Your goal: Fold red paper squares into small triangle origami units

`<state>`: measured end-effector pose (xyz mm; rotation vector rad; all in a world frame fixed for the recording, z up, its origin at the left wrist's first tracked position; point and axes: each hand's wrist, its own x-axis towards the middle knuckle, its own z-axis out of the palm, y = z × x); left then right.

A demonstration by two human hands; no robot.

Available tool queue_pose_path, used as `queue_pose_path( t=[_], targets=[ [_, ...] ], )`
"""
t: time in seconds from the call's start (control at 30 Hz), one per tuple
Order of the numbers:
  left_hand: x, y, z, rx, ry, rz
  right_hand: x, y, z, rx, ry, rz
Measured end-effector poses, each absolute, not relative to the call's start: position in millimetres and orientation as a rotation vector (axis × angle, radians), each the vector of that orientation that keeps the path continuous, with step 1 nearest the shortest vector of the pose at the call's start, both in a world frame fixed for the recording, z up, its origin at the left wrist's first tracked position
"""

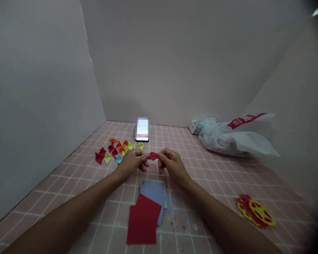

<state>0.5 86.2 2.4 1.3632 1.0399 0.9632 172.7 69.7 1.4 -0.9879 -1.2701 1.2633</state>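
Note:
A small folded piece of red paper (153,156) is stretched between my two hands, above the tiled surface. My left hand (134,162) pinches its left end between thumb and fingers. On the other side, my right hand (172,163) grips the right end the same way. Below the hands lies a stack of blue-grey paper sheets (152,192), with yellow and green edges peeking out. Red paper squares (143,224) overlap the near part of that stack. Just beyond my left hand sits a group of small folded paper figures (115,150) in red, orange, yellow and light blue.
A phone with a lit, blurred screen (142,129) leans near the back wall. White plastic bag (228,137) and a small box (194,127) stand at the back right. Red and yellow cut-out shapes (257,211) lie at right. Walls enclose the left, back and right.

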Motion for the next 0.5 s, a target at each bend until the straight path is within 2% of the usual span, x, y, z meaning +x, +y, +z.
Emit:
queue_pose_path(
  t=[0.2, 0.37, 0.43, 0.5],
  targets=[
    [-3.3, 84.4, 5.6, 1.614, 1.136, 1.176, 174.9, 71.1, 4.1, -0.998, -1.151, 1.322],
    [-4.5, 79.8, 5.5, 2.337, 1.074, 1.335, 171.8, 66.5, 9.8, -1.013, -1.119, 1.419],
    [-2.5, 76.8, 6.4, 2.386, 1.074, 1.304, 169.0, 63.4, 12.6, -1.007, -1.129, 1.460],
    [1.0, 73.7, 8.3, 2.195, 1.112, 1.312, 167.0, 61.5, 14.7, -0.999, -1.132, 1.467]
  ],
)
